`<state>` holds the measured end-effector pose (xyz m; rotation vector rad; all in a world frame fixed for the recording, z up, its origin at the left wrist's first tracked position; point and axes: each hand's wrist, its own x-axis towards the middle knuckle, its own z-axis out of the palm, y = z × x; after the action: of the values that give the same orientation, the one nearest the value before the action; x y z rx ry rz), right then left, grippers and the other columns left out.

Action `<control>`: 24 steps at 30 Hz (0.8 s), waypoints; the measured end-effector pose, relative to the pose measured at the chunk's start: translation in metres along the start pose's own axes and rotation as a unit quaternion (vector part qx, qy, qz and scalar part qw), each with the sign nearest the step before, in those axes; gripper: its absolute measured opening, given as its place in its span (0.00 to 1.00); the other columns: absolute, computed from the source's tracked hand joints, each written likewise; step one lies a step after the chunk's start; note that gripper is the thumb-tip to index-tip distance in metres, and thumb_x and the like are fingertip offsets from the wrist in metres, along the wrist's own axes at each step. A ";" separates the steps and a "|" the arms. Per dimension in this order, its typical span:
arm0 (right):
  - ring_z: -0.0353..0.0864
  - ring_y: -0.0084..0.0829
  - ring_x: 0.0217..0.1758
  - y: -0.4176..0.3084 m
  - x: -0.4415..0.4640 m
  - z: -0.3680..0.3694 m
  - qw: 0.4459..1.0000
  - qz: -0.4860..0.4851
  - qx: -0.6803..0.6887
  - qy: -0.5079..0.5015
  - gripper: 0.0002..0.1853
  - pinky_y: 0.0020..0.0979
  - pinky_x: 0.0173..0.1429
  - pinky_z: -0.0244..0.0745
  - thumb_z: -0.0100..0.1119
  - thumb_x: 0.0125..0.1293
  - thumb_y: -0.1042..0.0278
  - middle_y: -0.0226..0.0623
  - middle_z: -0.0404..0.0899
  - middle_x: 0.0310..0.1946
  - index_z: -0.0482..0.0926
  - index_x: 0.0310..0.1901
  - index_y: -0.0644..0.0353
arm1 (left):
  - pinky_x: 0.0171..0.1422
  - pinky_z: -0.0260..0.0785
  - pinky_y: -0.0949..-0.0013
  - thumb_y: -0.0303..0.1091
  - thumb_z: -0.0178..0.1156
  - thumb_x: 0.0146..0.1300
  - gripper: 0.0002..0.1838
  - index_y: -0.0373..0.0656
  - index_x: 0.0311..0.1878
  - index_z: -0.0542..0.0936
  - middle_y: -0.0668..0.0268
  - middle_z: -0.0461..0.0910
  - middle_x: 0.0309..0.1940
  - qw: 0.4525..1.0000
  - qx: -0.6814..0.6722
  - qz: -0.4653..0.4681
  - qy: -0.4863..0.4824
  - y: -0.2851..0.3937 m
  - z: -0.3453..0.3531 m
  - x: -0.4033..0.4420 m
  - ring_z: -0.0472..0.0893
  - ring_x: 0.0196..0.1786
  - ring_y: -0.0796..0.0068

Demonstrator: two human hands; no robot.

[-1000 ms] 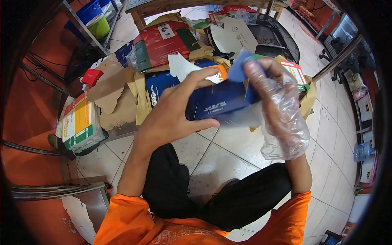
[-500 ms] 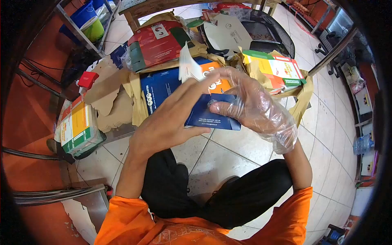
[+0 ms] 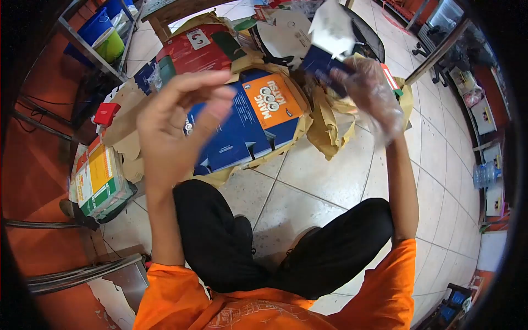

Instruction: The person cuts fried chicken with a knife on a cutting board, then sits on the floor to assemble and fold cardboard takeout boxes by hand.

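My right hand [image 3: 373,91], in a clear plastic glove, grips a small dark blue carton box [image 3: 322,65] at the upper right. Its white inner flaps [image 3: 331,27] stand up, away from me. Bare and slightly blurred, my left hand [image 3: 175,118] is raised with thumb and fingers apart, holding nothing. Beyond that hand lies a stack of flat blue cartons [image 3: 228,135] with an orange printed panel [image 3: 269,102], resting in torn brown wrapping paper [image 3: 324,124].
Red and green flat cartons [image 3: 192,49] lie behind the blue stack. At the left are brown cardboard pieces [image 3: 124,118] and a plastic-wrapped carton bundle [image 3: 99,176]. A black mesh chair [image 3: 369,36] stands behind; a metal rack [image 3: 88,41] holds buckets.
The blue box has gone from between both hands to the upper right in my right hand. My left hand has let go and moved up and left.
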<state>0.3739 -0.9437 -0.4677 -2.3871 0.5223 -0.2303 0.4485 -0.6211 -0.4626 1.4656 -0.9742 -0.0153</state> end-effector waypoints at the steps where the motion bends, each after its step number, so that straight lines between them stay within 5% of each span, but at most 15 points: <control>1: 0.85 0.43 0.44 0.032 0.018 0.007 0.992 -0.042 -0.076 0.092 0.20 0.44 0.49 0.79 0.65 0.67 0.53 0.51 0.84 0.39 0.83 0.48 0.62 | 0.61 0.73 0.65 0.30 0.74 0.56 0.27 0.43 0.60 0.80 0.60 0.82 0.50 1.000 -0.003 -0.001 -0.003 -0.009 -0.005 -0.001 0.82 0.53 0.69; 3: 0.85 0.47 0.43 0.089 0.046 0.021 0.968 -0.075 -0.150 0.188 0.18 0.47 0.48 0.79 0.63 0.67 0.53 0.53 0.84 0.39 0.84 0.45 0.62 | 0.53 0.75 0.69 0.31 0.73 0.59 0.19 0.38 0.53 0.83 0.63 0.84 0.41 0.992 0.008 -0.125 -0.022 -0.031 -0.012 0.001 0.82 0.42 0.77; 5: 0.84 0.55 0.35 0.125 0.059 0.032 0.942 -0.070 -0.249 0.215 0.25 0.46 0.44 0.78 0.61 0.67 0.42 0.52 0.85 0.32 0.85 0.40 0.61 | 0.52 0.74 0.67 0.31 0.72 0.58 0.19 0.33 0.50 0.82 0.60 0.84 0.40 0.963 0.185 -0.128 -0.150 -0.075 -0.015 -0.005 0.82 0.41 0.70; 7: 0.84 0.55 0.36 0.146 0.058 0.041 0.931 -0.065 -0.280 0.227 0.26 0.48 0.45 0.78 0.60 0.67 0.40 0.52 0.85 0.32 0.84 0.43 0.60 | 0.62 0.71 0.64 0.37 0.74 0.56 0.27 0.31 0.55 0.79 0.55 0.79 0.51 0.905 0.292 -0.141 -0.273 -0.108 -0.012 -0.022 0.79 0.55 0.59; 10: 0.84 0.54 0.35 0.143 0.063 0.042 0.923 -0.059 -0.314 0.213 0.28 0.49 0.45 0.78 0.59 0.67 0.39 0.51 0.84 0.31 0.80 0.51 0.58 | 0.71 0.64 0.59 0.43 0.78 0.49 0.39 0.32 0.61 0.76 0.50 0.72 0.60 0.855 0.408 -0.106 -0.302 -0.143 -0.004 -0.065 0.71 0.65 0.51; 13: 0.85 0.51 0.36 0.132 0.052 0.037 0.860 -0.194 -0.330 0.337 0.25 0.48 0.41 0.78 0.60 0.68 0.43 0.53 0.84 0.32 0.81 0.47 0.62 | 0.75 0.59 0.57 0.47 0.79 0.47 0.45 0.32 0.66 0.73 0.49 0.67 0.66 0.854 0.395 -0.137 -0.309 -0.153 -0.006 -0.070 0.66 0.69 0.49; 16: 0.84 0.53 0.40 0.110 0.042 0.028 0.917 -0.114 -0.267 0.272 0.26 0.53 0.50 0.74 0.55 0.70 0.42 0.50 0.85 0.38 0.79 0.51 0.61 | 0.75 0.59 0.57 0.48 0.78 0.47 0.45 0.31 0.66 0.73 0.49 0.68 0.66 0.846 0.401 -0.152 -0.317 -0.153 -0.007 -0.065 0.67 0.69 0.49; 19: 0.85 0.49 0.33 0.107 0.041 0.028 0.881 -0.195 -0.275 0.333 0.21 0.46 0.39 0.78 0.60 0.70 0.47 0.51 0.85 0.32 0.82 0.43 0.61 | 0.76 0.59 0.58 0.47 0.77 0.49 0.41 0.33 0.63 0.77 0.49 0.67 0.67 0.855 0.377 -0.141 -0.327 -0.157 -0.015 -0.063 0.66 0.69 0.49; 22: 0.86 0.48 0.34 0.098 0.038 0.027 0.879 -0.230 -0.243 0.340 0.19 0.45 0.40 0.78 0.60 0.70 0.50 0.50 0.86 0.33 0.82 0.44 0.61 | 0.70 0.65 0.59 0.44 0.75 0.54 0.33 0.37 0.61 0.80 0.50 0.74 0.61 0.866 0.355 -0.104 -0.335 -0.157 -0.024 -0.057 0.73 0.63 0.51; 24: 0.86 0.49 0.34 0.088 0.036 0.026 0.888 -0.221 -0.220 0.337 0.19 0.45 0.40 0.78 0.60 0.70 0.51 0.49 0.85 0.32 0.82 0.44 0.62 | 0.59 0.72 0.61 0.39 0.70 0.60 0.21 0.38 0.54 0.83 0.52 0.81 0.50 0.898 0.198 -0.192 -0.342 -0.156 -0.027 -0.047 0.80 0.51 0.56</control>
<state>0.3870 -1.0052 -0.5439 -2.8147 0.3393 -1.3025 0.5175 -0.6001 -0.6113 2.0788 -1.2742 -0.6994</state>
